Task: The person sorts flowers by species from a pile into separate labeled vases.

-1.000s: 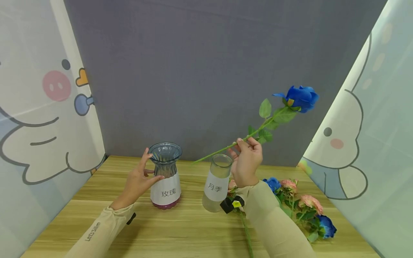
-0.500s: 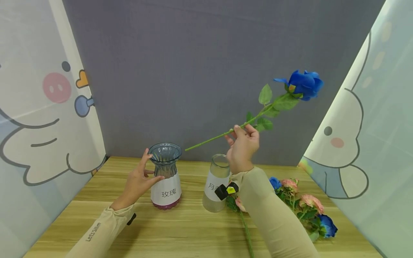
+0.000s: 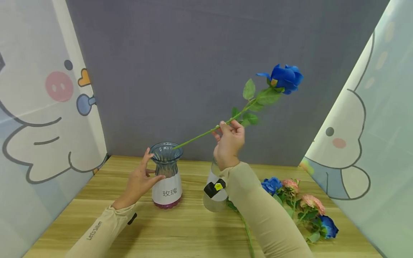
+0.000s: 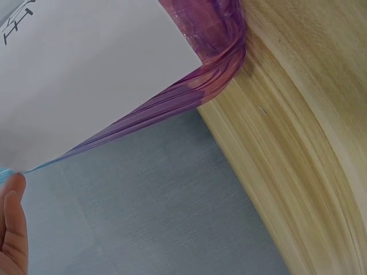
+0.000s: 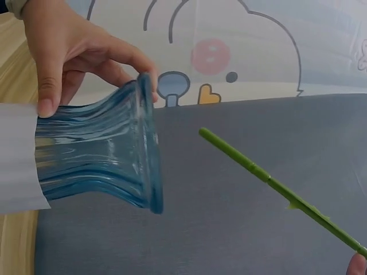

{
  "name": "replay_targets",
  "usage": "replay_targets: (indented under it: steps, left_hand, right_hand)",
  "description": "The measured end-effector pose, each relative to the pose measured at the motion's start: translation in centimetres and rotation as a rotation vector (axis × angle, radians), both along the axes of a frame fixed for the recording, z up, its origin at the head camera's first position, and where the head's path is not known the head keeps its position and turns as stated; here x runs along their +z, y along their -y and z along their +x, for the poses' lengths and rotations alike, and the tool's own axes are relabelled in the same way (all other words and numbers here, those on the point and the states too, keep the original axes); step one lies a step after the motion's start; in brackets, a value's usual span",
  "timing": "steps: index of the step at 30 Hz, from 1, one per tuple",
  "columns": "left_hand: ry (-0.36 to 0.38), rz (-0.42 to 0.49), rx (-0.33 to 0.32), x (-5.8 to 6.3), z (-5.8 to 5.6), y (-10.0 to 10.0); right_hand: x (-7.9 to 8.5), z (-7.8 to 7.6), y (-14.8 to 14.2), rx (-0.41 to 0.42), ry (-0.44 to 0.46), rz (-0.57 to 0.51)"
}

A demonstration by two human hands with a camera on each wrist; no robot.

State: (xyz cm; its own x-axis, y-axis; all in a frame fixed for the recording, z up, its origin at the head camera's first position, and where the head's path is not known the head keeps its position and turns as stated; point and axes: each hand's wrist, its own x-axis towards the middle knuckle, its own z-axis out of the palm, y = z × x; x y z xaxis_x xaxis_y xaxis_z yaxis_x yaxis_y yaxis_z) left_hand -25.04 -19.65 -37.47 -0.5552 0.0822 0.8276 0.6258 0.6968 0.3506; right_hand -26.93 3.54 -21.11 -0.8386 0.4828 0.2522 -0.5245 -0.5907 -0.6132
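My right hand [image 3: 229, 145] pinches the green stem of an artificial blue rose [image 3: 285, 79] above the table. The stem slants down to the left, and its cut end appears over the mouth of a blue-and-purple glass vase [image 3: 166, 168]. In the right wrist view, the stem end [image 5: 229, 150] is apart from the vase's rim. My left hand [image 3: 138, 182] holds that vase from the left, thumb on its neck and a finger at its rim. A white paper label [image 3: 167, 191] with writing wraps the vase. The left wrist view shows the vase's purple base [image 4: 221, 69] on the table.
A second, clear glass vase [image 3: 213, 205] stands to the right, partly hidden by my right wrist. Several pink and blue artificial flowers [image 3: 311, 204] lie on the wooden table [image 3: 180, 233] at the right. A grey fabric panel [image 3: 193, 71] stands behind.
My right hand has risen and moved left with the rose, taking the stem end from above the clear vase to the blue-and-purple one. My left hand has stayed on its vase.
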Motion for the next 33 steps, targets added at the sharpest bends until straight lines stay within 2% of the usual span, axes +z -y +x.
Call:
replay_targets:
  steps: [7,12,23,33]
  left_hand:
    - [-0.004,-0.007,-0.002,0.0,-0.2,0.2]
    - [-0.003,-0.003,-0.002,0.1,-0.1,0.1]
    - [0.003,-0.001,-0.01,-0.1,-0.2,0.1]
    - [0.01,0.006,-0.009,-0.1,-0.2,0.0]
  right_hand:
    - [-0.4,0.4,1.9,0.027,0.01,0.089]
    - [-1.1,0.6,3.2,0.006,-0.019,0.155]
    - [-2.4,0.6,4.7,-0.04,-0.037,0.213]
    - [-3.3,0.1,5.1,-0.029,0.023,0.245]
